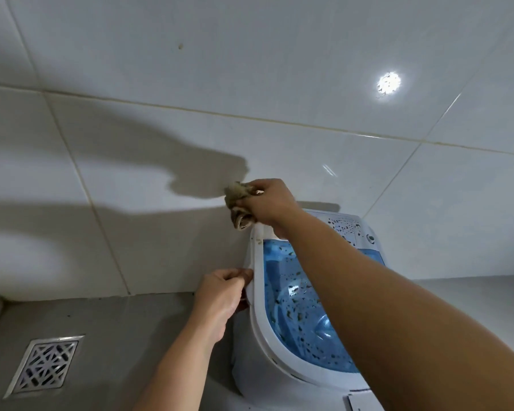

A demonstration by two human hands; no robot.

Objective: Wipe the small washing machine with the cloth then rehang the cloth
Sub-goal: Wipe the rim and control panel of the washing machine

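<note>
1. As your right hand point(269, 204) reaches out over the small washing machine point(294, 315), its fingers are curled tight around the cloth point(238, 204), a crumpled brownish wad that sticks out to the left of your knuckles.
2. The cloth sits at the machine's far left corner, just above the white rim and close to the tiled wall point(161, 120); whether it touches the rim cannot be told.
3. Your left hand point(224, 293) rests against the left outer edge of the machine, thumb and fingers pinched together on the white rim there.
4. The machine stands on the grey floor point(116, 336) against the wall, its white body topped by a translucent blue lid point(285, 292) speckled with dark spots.
5. The white control panel point(346, 228) at the far end of the machine is likewise spotted, and a round button lies near its right edge.
6. A square metal floor drain point(45, 364) with a lattice grille lies in the floor, well apart from the machine, at lower left.
7. The shadows of your arm and hands fall across the wall tiles at left, and a bright round reflection of light shows on the wall at upper right.
</note>
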